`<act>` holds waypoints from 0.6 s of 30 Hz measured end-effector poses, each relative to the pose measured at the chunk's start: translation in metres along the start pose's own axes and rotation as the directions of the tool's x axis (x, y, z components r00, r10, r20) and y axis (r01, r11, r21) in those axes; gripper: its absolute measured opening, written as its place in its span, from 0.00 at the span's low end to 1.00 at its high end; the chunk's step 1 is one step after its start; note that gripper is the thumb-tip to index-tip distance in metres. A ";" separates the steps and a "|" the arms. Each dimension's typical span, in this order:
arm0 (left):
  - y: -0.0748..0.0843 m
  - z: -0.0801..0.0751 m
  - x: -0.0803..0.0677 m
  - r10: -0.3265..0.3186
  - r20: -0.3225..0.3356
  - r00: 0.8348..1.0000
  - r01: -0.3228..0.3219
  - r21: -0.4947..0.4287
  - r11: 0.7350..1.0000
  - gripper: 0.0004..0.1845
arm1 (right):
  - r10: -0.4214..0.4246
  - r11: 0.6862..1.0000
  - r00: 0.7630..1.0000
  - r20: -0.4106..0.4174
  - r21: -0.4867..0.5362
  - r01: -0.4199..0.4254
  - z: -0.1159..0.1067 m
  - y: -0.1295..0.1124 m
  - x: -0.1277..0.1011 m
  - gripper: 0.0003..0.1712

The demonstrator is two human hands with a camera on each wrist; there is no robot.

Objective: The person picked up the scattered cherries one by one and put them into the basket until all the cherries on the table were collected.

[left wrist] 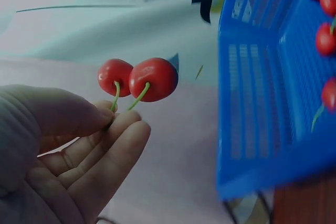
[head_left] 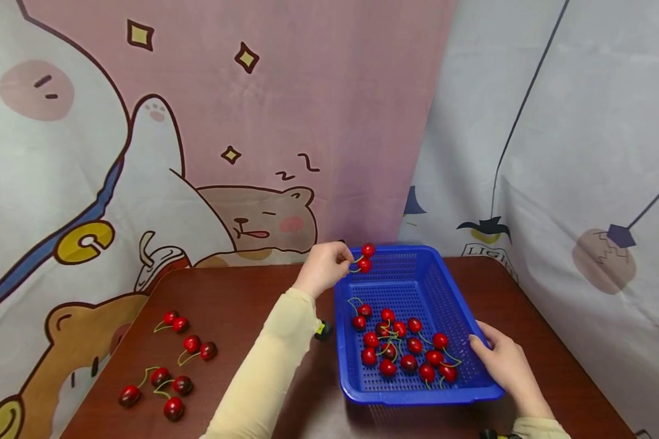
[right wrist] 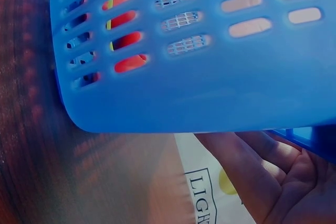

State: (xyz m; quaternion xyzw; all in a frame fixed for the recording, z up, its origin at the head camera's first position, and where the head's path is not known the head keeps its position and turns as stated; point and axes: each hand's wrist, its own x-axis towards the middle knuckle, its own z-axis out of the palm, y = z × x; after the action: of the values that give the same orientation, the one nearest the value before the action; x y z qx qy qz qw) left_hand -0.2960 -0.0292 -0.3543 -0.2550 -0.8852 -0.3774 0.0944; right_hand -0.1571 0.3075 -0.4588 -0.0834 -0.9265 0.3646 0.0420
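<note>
My left hand (head_left: 324,268) pinches the green stems of a pair of red cherries (head_left: 368,250) between thumb and fingertips. The pair is at the far left corner of the blue plastic basket (head_left: 417,399), above its floor. In the left wrist view the two cherries (left wrist: 155,80) sit side by side just beyond the fingertips. My right hand (head_left: 506,364) grips the basket's right rim, thumb over the top; in the right wrist view its fingers (right wrist: 252,169) are partly hidden by the basket wall. Several stemmed cherries (head_left: 409,364) lie on the basket's perforated floor, mostly toward the near side.
On the left of the brown table (head_left: 241,305) lie several more cherries (head_left: 174,408) joined in pairs by their stems. A cartoon-printed curtain (head_left: 362,122) hangs behind the table and along its sides.
</note>
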 end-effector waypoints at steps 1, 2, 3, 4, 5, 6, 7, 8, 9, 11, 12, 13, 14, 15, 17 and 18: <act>0.003 0.005 0.002 -0.004 0.011 1.000 0.005 -0.012 1.000 0.03 | 0.002 1.000 1.000 0.002 0.001 -0.002 0.000 0.000 0.000 0.31; 0.006 0.010 0.004 -0.011 0.023 1.000 0.011 -0.025 1.000 0.04 | 0.003 1.000 1.000 0.003 0.001 -0.003 0.000 0.000 0.000 0.31; 0.009 0.015 0.005 -0.020 0.035 0.999 0.022 -0.038 0.999 0.04 | 0.004 1.000 1.000 0.003 0.001 -0.004 0.000 0.000 0.000 0.31; 0.011 0.020 0.006 -0.028 0.047 0.998 0.031 -0.050 0.998 0.04 | 0.006 1.000 1.000 0.003 0.001 -0.006 0.000 0.000 0.000 0.31; 0.013 0.026 0.007 -0.034 0.056 0.998 0.037 -0.056 0.998 0.04 | 0.007 1.000 1.000 0.004 0.002 -0.007 0.000 0.000 0.000 0.31; 0.015 0.031 0.008 -0.044 0.065 0.997 0.048 -0.065 0.997 0.04 | 0.009 1.000 1.000 0.006 0.006 -0.009 0.000 0.000 0.000 0.31; 0.017 0.036 0.009 -0.052 0.076 0.996 0.057 -0.070 0.996 0.04 | 0.011 1.000 1.000 0.008 0.009 -0.011 0.000 0.000 0.001 0.31; 0.018 0.040 0.010 -0.060 0.086 0.994 0.066 -0.074 0.995 0.05 | 0.013 1.000 1.000 0.010 0.013 -0.013 0.000 0.000 0.001 0.32; 0.019 0.045 0.010 -0.065 0.095 0.993 0.072 -0.075 0.995 0.04 | 0.015 1.000 1.000 0.012 0.015 -0.015 0.000 0.000 0.001 0.32; 0.021 0.055 0.011 -0.077 0.111 0.991 0.087 -0.085 0.993 0.05 | 0.013 1.000 1.000 0.013 0.019 -0.013 0.000 0.000 0.001 0.32; 0.022 0.059 0.012 -0.085 0.120 0.989 0.096 -0.092 0.991 0.05 | 0.013 1.000 1.000 0.013 0.022 -0.013 0.000 0.000 0.001 0.32; 0.022 0.064 0.012 -0.090 0.126 0.988 0.102 -0.097 0.990 0.05 | 0.011 1.000 1.000 0.012 0.021 -0.012 0.000 0.000 0.001 0.32; 0.023 0.068 0.013 -0.096 0.130 0.987 0.110 -0.103 0.989 0.05 | 0.011 1.000 1.000 0.010 0.021 -0.011 0.000 0.001 0.001 0.32; 0.024 0.072 0.014 -0.103 0.133 0.986 0.117 -0.105 0.987 0.05 | 0.010 1.000 1.000 0.007 0.020 -0.010 0.001 0.001 0.001 0.31; 0.024 0.080 0.015 -0.122 0.139 0.983 0.137 -0.100 0.986 0.05 | 0.012 1.000 1.000 0.006 0.023 -0.012 0.001 0.001 0.001 0.31; 0.024 0.084 0.016 -0.128 0.141 0.982 0.142 -0.092 0.986 0.05 | 0.014 1.000 1.000 0.007 0.025 -0.015 0.001 0.001 0.001 0.32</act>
State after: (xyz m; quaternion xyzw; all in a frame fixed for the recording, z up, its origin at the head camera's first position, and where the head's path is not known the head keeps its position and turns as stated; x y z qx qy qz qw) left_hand -0.2950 0.0515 -0.3922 -0.2236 -0.8846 -0.4093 -0.0042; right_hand -0.1576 0.3079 -0.4602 -0.0884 -0.9214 0.3766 0.0371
